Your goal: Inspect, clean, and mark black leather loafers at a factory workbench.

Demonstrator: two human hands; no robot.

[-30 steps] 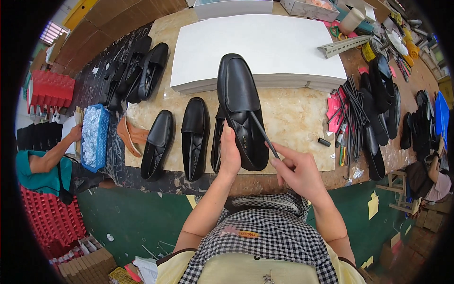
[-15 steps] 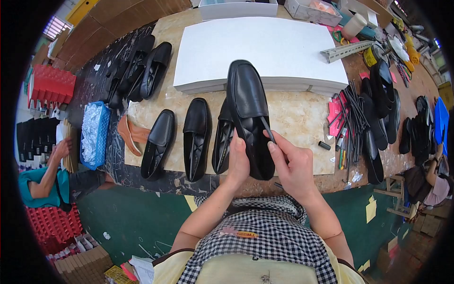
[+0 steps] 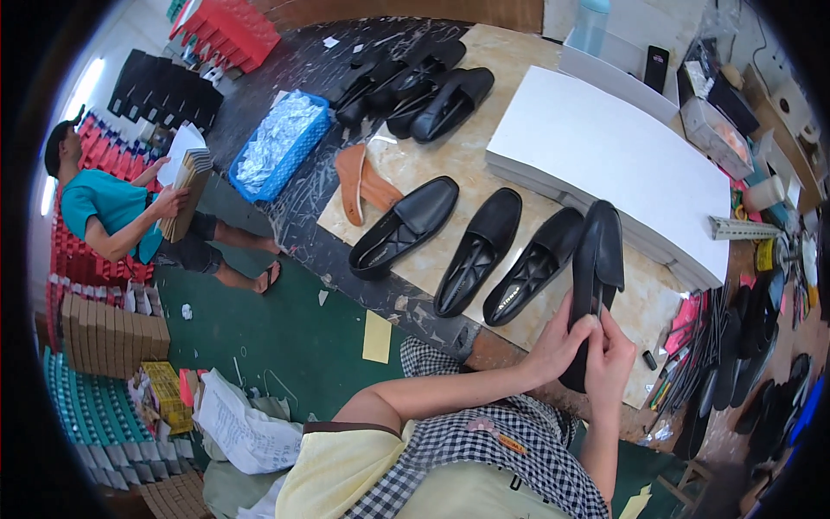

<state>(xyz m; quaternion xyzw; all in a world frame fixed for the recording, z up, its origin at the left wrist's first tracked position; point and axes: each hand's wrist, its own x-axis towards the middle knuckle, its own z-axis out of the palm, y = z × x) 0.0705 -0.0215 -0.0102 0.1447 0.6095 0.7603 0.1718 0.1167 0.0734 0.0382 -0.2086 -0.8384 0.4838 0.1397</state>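
Observation:
A black leather loafer (image 3: 598, 246) is held up in front of me at the table's near edge, toe pointing away. My left hand (image 3: 560, 344) is closed on its left side, with the thumb at the opening. On the other side, my right hand (image 3: 610, 356) is closed at the opening, pinching a thin dark stick whose end shows inside the shoe. The fingers partly hide the stick and the heel. Three more black loafers stand in a row to the left: one nearest (image 3: 534, 268), a middle one (image 3: 481, 251) and a far-left one (image 3: 405, 227).
Stacked white sheets (image 3: 614, 164) lie behind the shoes. To the left are tan shoe-shaped pieces (image 3: 363, 183), a blue basket (image 3: 298, 130) of crumpled wrapping and more black shoes (image 3: 454, 104). Black sticks (image 3: 693, 333) lie at right. A person (image 3: 117, 203) holding boards stands beyond the table.
My view has swung left, so the table appears tilted and the person at left shows more fully. Both hands have come closer together at the opening of the held loafer.

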